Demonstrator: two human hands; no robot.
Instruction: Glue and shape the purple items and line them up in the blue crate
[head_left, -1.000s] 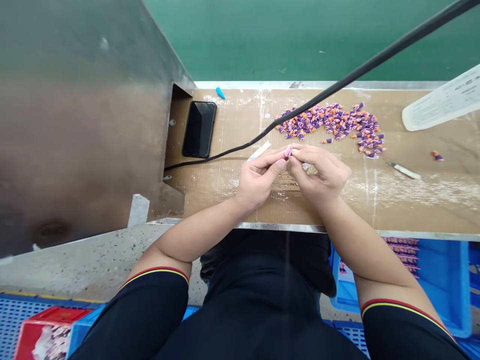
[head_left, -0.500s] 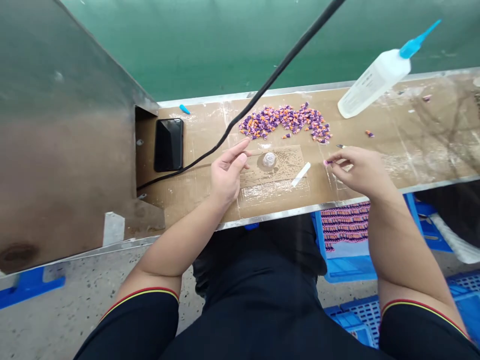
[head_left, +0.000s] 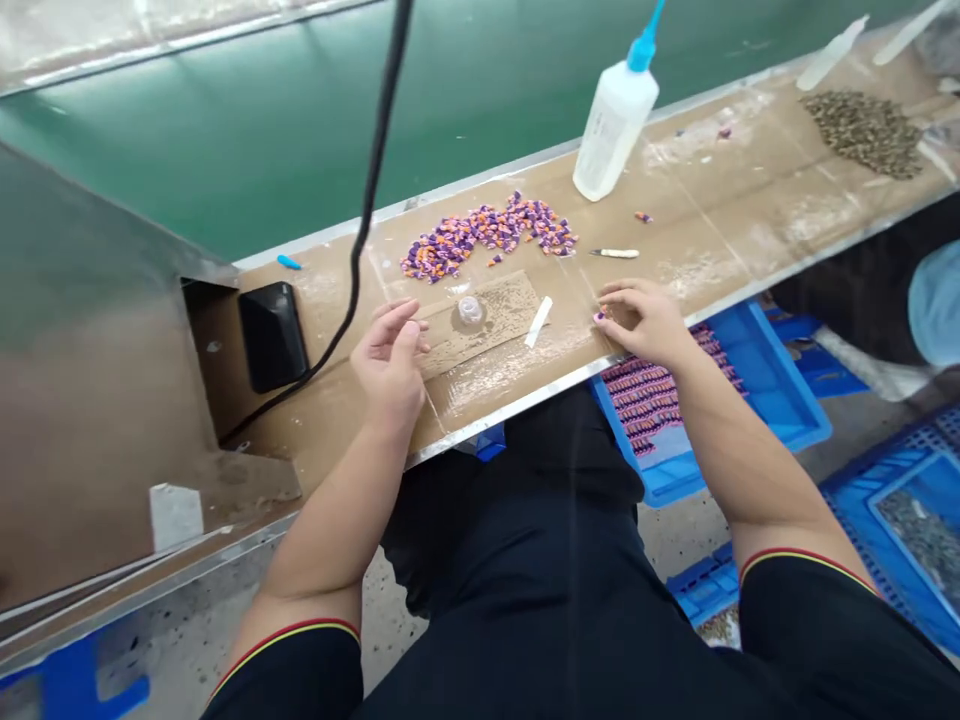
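Note:
My right hand (head_left: 643, 320) pinches a small purple-and-orange piece (head_left: 600, 316) between thumb and fingertips, just above the bench's near edge. Behind it lies a pale-handled tool with a dark pointed tip (head_left: 616, 253). My left hand (head_left: 391, 360) hovers at the left end of a wet cardboard strip (head_left: 495, 345), fingers loosely bent and apart, holding nothing visible. On that strip sits a small clear round cup (head_left: 470, 311). A white flat strip (head_left: 539, 322) rests at its right end. Beyond is a heap of similar purple-and-orange pieces (head_left: 487, 232).
A white squeeze bottle (head_left: 613, 130) with a blue nozzle stands at the back. A black phone (head_left: 273, 336) and black cable (head_left: 367, 200) are left. Blue tray (head_left: 787, 385) below the edge holds rows of pieces. Brownish small parts (head_left: 862, 133) lie far right; another person's dark-clothed leg (head_left: 847, 270) shows.
The view has turned, showing more bench on the right. My right hand has moved toward the near edge with the small piece, uncovering the pale-handled tool. My left hand keeps a similar pose.

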